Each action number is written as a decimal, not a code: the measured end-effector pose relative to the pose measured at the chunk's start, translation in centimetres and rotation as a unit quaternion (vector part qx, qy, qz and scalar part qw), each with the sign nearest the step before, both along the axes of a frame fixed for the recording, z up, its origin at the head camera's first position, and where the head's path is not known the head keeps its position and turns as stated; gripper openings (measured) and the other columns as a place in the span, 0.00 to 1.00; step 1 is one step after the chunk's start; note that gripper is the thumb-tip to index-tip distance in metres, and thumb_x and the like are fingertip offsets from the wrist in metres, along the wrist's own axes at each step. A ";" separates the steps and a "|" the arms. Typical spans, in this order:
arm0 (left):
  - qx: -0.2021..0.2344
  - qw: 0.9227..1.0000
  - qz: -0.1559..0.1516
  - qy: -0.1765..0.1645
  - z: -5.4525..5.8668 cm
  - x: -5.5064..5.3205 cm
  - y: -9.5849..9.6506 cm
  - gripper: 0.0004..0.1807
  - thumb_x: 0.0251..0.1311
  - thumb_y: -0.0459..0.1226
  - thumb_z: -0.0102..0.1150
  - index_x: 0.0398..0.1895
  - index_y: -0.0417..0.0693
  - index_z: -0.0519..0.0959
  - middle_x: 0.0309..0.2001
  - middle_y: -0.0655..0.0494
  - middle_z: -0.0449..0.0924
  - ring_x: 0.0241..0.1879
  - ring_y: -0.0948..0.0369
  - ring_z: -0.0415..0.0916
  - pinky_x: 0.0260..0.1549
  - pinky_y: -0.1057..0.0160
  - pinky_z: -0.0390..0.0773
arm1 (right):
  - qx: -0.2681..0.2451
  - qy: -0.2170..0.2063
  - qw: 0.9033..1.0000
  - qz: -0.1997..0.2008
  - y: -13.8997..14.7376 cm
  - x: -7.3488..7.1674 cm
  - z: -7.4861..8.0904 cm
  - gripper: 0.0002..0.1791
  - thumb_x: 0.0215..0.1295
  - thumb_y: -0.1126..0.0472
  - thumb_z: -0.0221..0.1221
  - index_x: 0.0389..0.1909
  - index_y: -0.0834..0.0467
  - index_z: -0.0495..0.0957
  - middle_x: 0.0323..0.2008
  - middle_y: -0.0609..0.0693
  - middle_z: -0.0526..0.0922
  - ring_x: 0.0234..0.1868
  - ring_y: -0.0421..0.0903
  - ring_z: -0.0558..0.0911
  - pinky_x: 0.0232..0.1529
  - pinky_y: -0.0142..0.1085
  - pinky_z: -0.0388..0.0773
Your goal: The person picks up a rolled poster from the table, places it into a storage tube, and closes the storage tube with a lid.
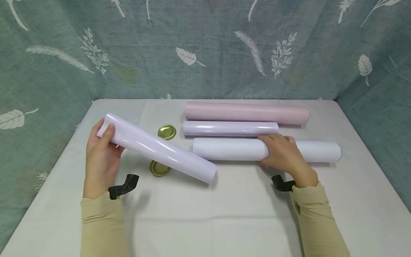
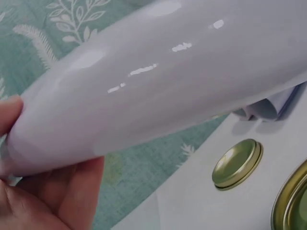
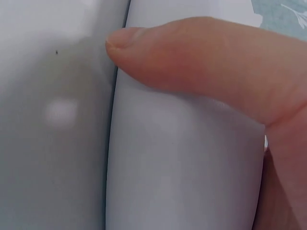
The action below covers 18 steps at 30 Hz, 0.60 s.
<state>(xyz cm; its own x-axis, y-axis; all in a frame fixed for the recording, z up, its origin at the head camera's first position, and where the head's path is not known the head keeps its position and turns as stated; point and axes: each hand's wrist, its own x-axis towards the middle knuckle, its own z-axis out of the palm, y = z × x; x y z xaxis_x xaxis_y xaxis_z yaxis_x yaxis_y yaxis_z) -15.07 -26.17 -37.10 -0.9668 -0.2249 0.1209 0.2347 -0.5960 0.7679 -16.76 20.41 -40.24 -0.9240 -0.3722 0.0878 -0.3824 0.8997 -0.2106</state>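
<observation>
My left hand (image 1: pixel 102 157) grips the upper left end of a glossy pale lilac roll (image 1: pixel 157 147), thumb on top and fingers beneath. That roll slants down to the right, its lower end over the middle of the table. In the left wrist view the glossy roll (image 2: pixel 158 81) fills the upper part, with the fingers (image 2: pixel 72 196) under its end. My right hand (image 1: pixel 285 153) grips a matt white roll (image 1: pixel 229 149) lying crosswise on the table. The right wrist view has the thumb (image 3: pixel 192 57) bent across the white roll (image 3: pixel 182 163); the other fingers are mostly hidden.
Behind the white roll lie a thinner glossy lilac roll (image 1: pixel 231 128) and a pink roll (image 1: pixel 247 112), roughly parallel. Two gold lids, a far one (image 1: pixel 167 132) and a near one (image 1: pixel 158 169), lie beside the slanting roll. Leaf-patterned green cloth (image 1: pixel 212 82) walls the table's back and sides.
</observation>
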 end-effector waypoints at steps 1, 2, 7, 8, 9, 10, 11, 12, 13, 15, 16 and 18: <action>0.006 1.000 0.003 -0.005 0.0 0.0 -0.2 0.24 0.58 0.30 0.53 0.59 0.44 0.63 0.51 0.46 0.64 0.43 0.54 0.71 0.32 0.61 0.76 | -0.001 -0.001 1.000 -0.001 0.0 -0.1 0.0 0.43 0.32 0.46 0.72 0.54 0.52 0.68 0.50 0.52 0.74 0.51 0.53 0.70 0.46 0.53 0.58; 0.008 1.000 0.006 -0.009 0.0 0.0 -0.4 0.24 0.58 0.29 0.53 0.59 0.44 0.64 0.51 0.46 0.64 0.42 0.55 0.71 0.31 0.61 0.77 | 0.000 -0.003 1.000 -0.002 0.1 -0.2 0.0 0.43 0.32 0.45 0.72 0.54 0.51 0.69 0.50 0.52 0.74 0.51 0.53 0.70 0.46 0.53 0.58; 0.021 0.999 0.018 -0.025 -0.2 0.1 -1.2 0.25 0.57 0.29 0.55 0.58 0.45 0.65 0.53 0.46 0.63 0.42 0.54 0.72 0.32 0.60 0.77 | 0.002 -0.006 1.000 -0.003 0.3 -0.3 0.1 0.42 0.32 0.45 0.71 0.54 0.51 0.69 0.50 0.52 0.73 0.50 0.54 0.71 0.46 0.52 0.58; 0.025 0.999 0.018 -0.027 -0.2 0.2 -1.3 0.25 0.57 0.29 0.55 0.59 0.45 0.65 0.53 0.47 0.63 0.42 0.54 0.72 0.32 0.60 0.77 | 0.002 -0.008 1.000 -0.003 0.4 -0.3 0.1 0.42 0.32 0.45 0.71 0.54 0.51 0.69 0.50 0.52 0.74 0.49 0.54 0.71 0.46 0.52 0.58; 0.027 0.999 0.021 -0.029 -0.3 0.2 -1.5 0.25 0.57 0.29 0.55 0.59 0.45 0.65 0.54 0.46 0.62 0.42 0.54 0.71 0.33 0.60 0.77 | 0.001 -0.009 1.000 -0.002 0.4 -0.3 0.1 0.42 0.32 0.45 0.71 0.54 0.51 0.69 0.50 0.53 0.74 0.49 0.54 0.71 0.46 0.53 0.57; 0.029 0.999 0.023 -0.032 -0.3 0.3 -1.6 0.25 0.57 0.29 0.55 0.59 0.46 0.65 0.55 0.47 0.61 0.43 0.54 0.71 0.34 0.60 0.76 | 0.000 -0.010 1.000 -0.002 0.5 -0.3 0.0 0.42 0.33 0.45 0.71 0.54 0.51 0.68 0.49 0.53 0.74 0.49 0.54 0.71 0.46 0.53 0.57; 0.032 0.999 0.024 -0.034 -0.4 0.4 -1.7 0.25 0.57 0.29 0.55 0.59 0.47 0.65 0.56 0.47 0.60 0.45 0.54 0.70 0.35 0.60 0.76 | 0.000 -0.011 1.000 -0.002 0.6 -0.3 0.0 0.42 0.33 0.45 0.71 0.54 0.51 0.68 0.49 0.53 0.74 0.49 0.54 0.71 0.46 0.53 0.57; 0.034 0.998 0.026 -0.037 -0.5 0.5 -1.8 0.26 0.57 0.30 0.55 0.60 0.47 0.64 0.57 0.47 0.59 0.46 0.54 0.69 0.36 0.59 0.76 | 0.000 -0.012 1.000 -0.003 0.6 -0.3 -0.1 0.41 0.33 0.45 0.71 0.54 0.50 0.68 0.49 0.53 0.74 0.49 0.54 0.71 0.46 0.53 0.57; 0.038 0.998 0.030 -0.040 -0.5 0.6 -2.0 0.26 0.57 0.30 0.55 0.60 0.48 0.65 0.58 0.47 0.58 0.47 0.54 0.68 0.37 0.59 0.76 | -0.001 -0.013 1.000 -0.004 0.6 -0.2 -0.2 0.41 0.33 0.45 0.71 0.54 0.50 0.68 0.49 0.53 0.74 0.49 0.54 0.71 0.46 0.53 0.57; 0.046 0.997 0.037 -0.047 -0.7 0.7 -2.2 0.26 0.56 0.30 0.55 0.60 0.49 0.65 0.60 0.48 0.57 0.50 0.53 0.66 0.38 0.59 0.75 | 0.000 -0.012 1.000 -0.005 0.7 -0.2 -0.4 0.41 0.33 0.44 0.70 0.54 0.50 0.68 0.49 0.53 0.74 0.49 0.54 0.71 0.46 0.53 0.57; 0.051 0.997 0.039 -0.050 -0.7 0.8 -2.4 0.26 0.56 0.30 0.55 0.60 0.50 0.65 0.61 0.48 0.56 0.51 0.53 0.65 0.39 0.58 0.75 | 0.000 -0.011 1.000 -0.006 0.8 -0.2 -0.4 0.41 0.33 0.44 0.70 0.54 0.50 0.68 0.49 0.53 0.74 0.49 0.54 0.71 0.46 0.53 0.57; 0.064 0.995 0.047 -0.056 -0.8 0.8 -2.6 0.26 0.56 0.30 0.55 0.60 0.50 0.65 0.61 0.49 0.56 0.52 0.53 0.64 0.38 0.57 0.75 | -0.002 -0.008 1.000 -0.007 0.9 -0.2 -0.5 0.41 0.34 0.45 0.70 0.54 0.50 0.68 0.49 0.53 0.74 0.49 0.54 0.71 0.46 0.53 0.57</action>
